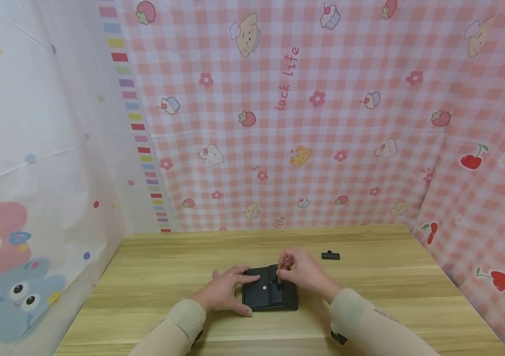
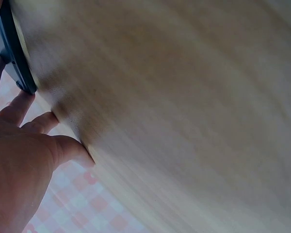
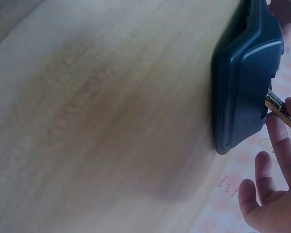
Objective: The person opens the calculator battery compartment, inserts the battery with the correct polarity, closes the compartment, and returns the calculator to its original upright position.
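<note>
A flat black device (image 1: pixel 254 298) with a raised block along its right side lies on the table, a slot open in that block. My left hand (image 1: pixel 223 290) rests at its left side, fingers spread, fingertips on its top and the thumb along the near edge. Between thumb and fingertips my right hand (image 1: pixel 304 272) pinches a small gold-and-black battery (image 3: pixel 277 105) with printed lettering. The battery stands tilted, its lower end in the slot. In the right wrist view, the other fingers of that hand are spread beside the device's dark casing (image 3: pixel 242 92).
A small black cover with a tab (image 1: pixel 330 256) lies on the wooden table (image 1: pixel 167 262), beyond the right hand. Behind the table hangs a pink checked cloth (image 1: pixel 234 188), and a white printed cloth (image 1: pixel 69 173) hangs at the left.
</note>
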{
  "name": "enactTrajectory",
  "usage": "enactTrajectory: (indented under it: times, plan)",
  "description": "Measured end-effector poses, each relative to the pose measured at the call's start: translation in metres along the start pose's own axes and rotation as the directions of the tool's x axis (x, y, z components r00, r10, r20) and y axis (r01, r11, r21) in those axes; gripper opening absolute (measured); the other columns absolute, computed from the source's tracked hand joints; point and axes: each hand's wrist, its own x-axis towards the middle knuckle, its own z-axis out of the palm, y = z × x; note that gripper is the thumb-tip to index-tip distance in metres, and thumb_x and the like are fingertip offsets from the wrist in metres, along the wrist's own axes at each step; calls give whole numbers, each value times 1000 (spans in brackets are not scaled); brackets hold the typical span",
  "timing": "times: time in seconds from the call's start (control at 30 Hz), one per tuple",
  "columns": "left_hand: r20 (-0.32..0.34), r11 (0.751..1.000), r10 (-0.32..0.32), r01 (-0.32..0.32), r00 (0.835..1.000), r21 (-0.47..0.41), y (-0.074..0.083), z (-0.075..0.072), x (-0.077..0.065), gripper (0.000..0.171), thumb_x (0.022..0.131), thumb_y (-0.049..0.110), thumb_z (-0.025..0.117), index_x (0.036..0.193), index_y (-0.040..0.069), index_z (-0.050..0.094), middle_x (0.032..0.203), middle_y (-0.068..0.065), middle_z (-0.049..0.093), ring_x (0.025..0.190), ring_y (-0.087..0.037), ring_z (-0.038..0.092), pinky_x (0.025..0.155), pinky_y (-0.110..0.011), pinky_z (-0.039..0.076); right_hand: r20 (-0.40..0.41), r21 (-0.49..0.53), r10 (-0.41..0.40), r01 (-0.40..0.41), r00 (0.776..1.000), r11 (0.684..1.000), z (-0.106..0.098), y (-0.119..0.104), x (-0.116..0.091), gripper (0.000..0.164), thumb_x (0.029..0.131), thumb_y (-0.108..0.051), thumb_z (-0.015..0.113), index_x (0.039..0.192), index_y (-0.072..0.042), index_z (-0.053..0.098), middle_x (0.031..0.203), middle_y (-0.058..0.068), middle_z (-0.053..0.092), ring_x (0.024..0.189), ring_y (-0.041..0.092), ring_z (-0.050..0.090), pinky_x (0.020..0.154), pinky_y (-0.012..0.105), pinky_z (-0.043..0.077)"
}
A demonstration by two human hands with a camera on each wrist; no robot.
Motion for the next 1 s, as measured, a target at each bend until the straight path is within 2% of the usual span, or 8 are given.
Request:
enactTrajectory:
  times: [0.37,0.5,0.77,1.0]
  plan:
    - [1,1000,1,-1,1000,1,2,0,-1,87,79,47,95,156,39,56,175,-9,34,164,-48,21,116,-91,1,-20,-82,-51,49,999,995,0,-5,-3,19,90,-11,85,91,-15,66,87,-3,72,76,9,62,65,26,52]
    - [3,1000,-3,3,1000,-7,2,0,-1,87,79,47,95,156,38,56,175,-9,33,164,-48,20,117,-90,0,-28,-118,-42,38,999,992,1,-8,-5,20,90,-13,85,91,-15,65,84,-4,70,73,9,60,64,26,50]
    - [1,1000,0,0,1000,-2,2,-1,-2,86,79,47,95,156,39,56,175,-9,33,164,-48,21,117,-90,1,-18,-120,3,-5,1000,993,3,-14,-8,21,90,-13,86,89,-12,64,79,-2,67,70,12,59,61,27,49]
    - [-1,1000,1,-1,1000,-1,2,0,-2,86,79,47,95,155,39,57,175,-10,34,164,-48,21,117,-91,1,-1,-127,34,-34,999,991,4,-14,-9,16,95,-19,82,91,-13,68,82,-3,66,73,12,58,64,27,49]
